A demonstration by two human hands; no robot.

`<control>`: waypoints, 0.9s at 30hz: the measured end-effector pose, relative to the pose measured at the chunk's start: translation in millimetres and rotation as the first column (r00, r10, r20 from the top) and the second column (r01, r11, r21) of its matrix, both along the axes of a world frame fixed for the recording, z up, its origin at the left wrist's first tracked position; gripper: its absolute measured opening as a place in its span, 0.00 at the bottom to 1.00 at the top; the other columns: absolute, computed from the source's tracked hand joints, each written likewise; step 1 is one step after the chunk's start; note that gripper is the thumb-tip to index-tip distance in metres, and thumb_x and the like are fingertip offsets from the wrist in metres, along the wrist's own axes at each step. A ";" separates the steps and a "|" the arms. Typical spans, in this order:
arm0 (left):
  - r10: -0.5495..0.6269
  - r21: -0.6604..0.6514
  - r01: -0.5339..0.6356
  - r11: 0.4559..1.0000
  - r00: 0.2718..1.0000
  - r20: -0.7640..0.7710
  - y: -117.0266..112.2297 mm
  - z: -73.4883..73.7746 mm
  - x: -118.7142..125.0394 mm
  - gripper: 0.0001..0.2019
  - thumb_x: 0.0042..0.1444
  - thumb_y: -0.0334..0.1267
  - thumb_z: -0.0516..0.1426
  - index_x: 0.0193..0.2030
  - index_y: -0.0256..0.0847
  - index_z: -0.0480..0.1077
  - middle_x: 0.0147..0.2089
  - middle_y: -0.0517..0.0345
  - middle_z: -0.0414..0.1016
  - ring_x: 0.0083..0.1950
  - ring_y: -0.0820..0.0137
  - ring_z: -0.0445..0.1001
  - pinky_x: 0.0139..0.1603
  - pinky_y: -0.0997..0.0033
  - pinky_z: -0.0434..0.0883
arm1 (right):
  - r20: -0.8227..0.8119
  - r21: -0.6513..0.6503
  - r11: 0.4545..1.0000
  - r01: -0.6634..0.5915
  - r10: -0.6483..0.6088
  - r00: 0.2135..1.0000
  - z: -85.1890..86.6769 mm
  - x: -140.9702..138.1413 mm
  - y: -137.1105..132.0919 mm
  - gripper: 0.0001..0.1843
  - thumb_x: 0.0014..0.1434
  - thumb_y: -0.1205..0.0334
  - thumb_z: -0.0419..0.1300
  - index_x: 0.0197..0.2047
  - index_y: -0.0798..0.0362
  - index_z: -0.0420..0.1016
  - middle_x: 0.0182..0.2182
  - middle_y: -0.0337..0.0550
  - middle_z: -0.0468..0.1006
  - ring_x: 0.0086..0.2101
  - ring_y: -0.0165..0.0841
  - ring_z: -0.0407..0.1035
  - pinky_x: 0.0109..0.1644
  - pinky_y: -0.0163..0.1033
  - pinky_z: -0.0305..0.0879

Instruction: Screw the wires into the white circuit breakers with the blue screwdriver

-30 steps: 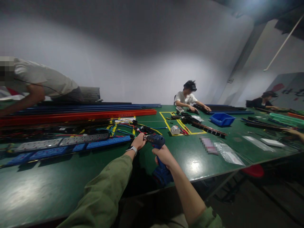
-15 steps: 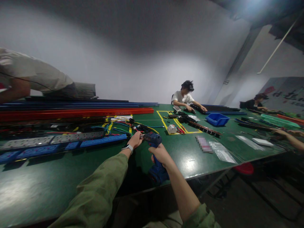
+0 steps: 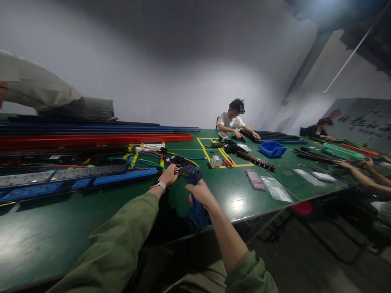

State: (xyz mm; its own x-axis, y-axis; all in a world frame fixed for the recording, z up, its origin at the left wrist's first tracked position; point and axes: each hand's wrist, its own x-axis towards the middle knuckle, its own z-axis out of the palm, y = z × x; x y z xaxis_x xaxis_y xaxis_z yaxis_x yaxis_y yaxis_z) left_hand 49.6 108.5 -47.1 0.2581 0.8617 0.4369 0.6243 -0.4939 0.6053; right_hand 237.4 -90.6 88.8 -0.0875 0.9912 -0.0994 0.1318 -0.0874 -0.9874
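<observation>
- here, the right hand [image 3: 200,194] is clenched around the grip of a blue cordless drill [image 3: 191,175], which is held upright over the near edge of the green table [image 3: 61,228], with its battery pack down at the rim.
- the left hand [image 3: 169,175] is closed on the drill's nose, fingers wrapped round the chuck end; whether a bit is fitted i cannot tell.
- a wristwatch [image 3: 160,185] with a pale strap sits on the left wrist, above an olive sleeve.
- just beyond the left hand a blue power strip [image 3: 125,177] lies lengthwise, with a grey power strip [image 3: 88,171] beside it on the far side.
- behind these is a tangle of coloured wires [image 3: 146,156], then a long red rail [image 3: 91,140] with dark blue rails further back.
- right of the drill, yellow tape lines [image 3: 203,149] mark a box on the table; a small white breaker [image 3: 216,161] sits at its near line.
- a clear plastic bag [image 3: 276,189] lies near the right-hand edge, and a blue bin [image 3: 271,149] stands farther back.
- a co-worker in a white shirt [image 3: 227,121] sits at the far side, another person's forearms [image 3: 357,174] reach in from the right, and a third person [image 3: 33,87] leans over the rails at far left.
</observation>
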 end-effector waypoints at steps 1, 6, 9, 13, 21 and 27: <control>0.000 0.001 0.000 1.000 1.000 0.005 -0.8 0.7 0.2 0.09 0.57 0.36 0.61 0.45 0.41 0.69 0.46 0.49 0.75 0.45 0.62 0.74 0.50 0.61 0.72 | -0.004 0.002 1.000 0.000 0.000 1.000 0.5 -0.3 -0.3 0.17 0.54 0.69 0.60 0.48 0.51 0.67 0.21 0.28 0.69 0.14 0.28 0.64 0.17 0.31 0.56; 0.006 -0.002 -0.006 1.000 1.000 0.029 -3.6 2.1 0.8 0.09 0.58 0.36 0.61 0.45 0.40 0.69 0.46 0.48 0.75 0.46 0.62 0.74 0.52 0.60 0.72 | 0.003 -0.016 1.000 0.004 -0.004 1.000 1.9 -1.4 -2.1 0.16 0.56 0.68 0.59 0.49 0.52 0.68 0.18 0.27 0.67 0.12 0.28 0.62 0.17 0.31 0.57; 0.004 0.009 -0.004 1.000 1.000 0.017 -2.8 1.4 0.4 0.09 0.58 0.35 0.61 0.45 0.40 0.69 0.45 0.48 0.75 0.45 0.61 0.74 0.52 0.59 0.72 | 0.010 -0.020 1.000 0.009 -0.009 1.000 2.5 -1.7 -2.7 0.17 0.57 0.67 0.60 0.50 0.52 0.68 0.18 0.27 0.67 0.13 0.27 0.62 0.18 0.31 0.57; 0.002 0.019 -0.002 1.000 1.000 -0.011 -0.8 -0.2 -0.2 0.08 0.58 0.35 0.60 0.44 0.41 0.69 0.44 0.49 0.75 0.45 0.61 0.74 0.51 0.58 0.71 | 0.016 -0.020 1.000 0.005 -0.005 1.000 2.8 -1.5 -2.7 0.16 0.57 0.67 0.60 0.49 0.52 0.69 0.18 0.27 0.67 0.12 0.27 0.62 0.18 0.31 0.57; 0.000 0.010 0.000 1.000 1.000 -0.002 0.0 -0.3 -0.5 0.09 0.57 0.36 0.61 0.44 0.41 0.69 0.44 0.49 0.75 0.44 0.61 0.74 0.49 0.60 0.71 | 0.011 -0.006 1.000 0.008 -0.008 1.000 2.6 -1.4 -2.5 0.17 0.56 0.66 0.60 0.50 0.52 0.68 0.19 0.27 0.68 0.13 0.28 0.63 0.17 0.31 0.57; 0.020 -0.007 -0.020 1.000 1.000 0.007 0.8 -1.8 -1.0 0.10 0.57 0.37 0.61 0.45 0.40 0.70 0.45 0.47 0.76 0.45 0.60 0.75 0.48 0.61 0.71 | -0.011 -0.003 1.000 0.013 -0.013 1.000 1.6 -2.3 -2.1 0.19 0.56 0.66 0.60 0.52 0.52 0.68 0.20 0.26 0.67 0.13 0.27 0.63 0.17 0.31 0.57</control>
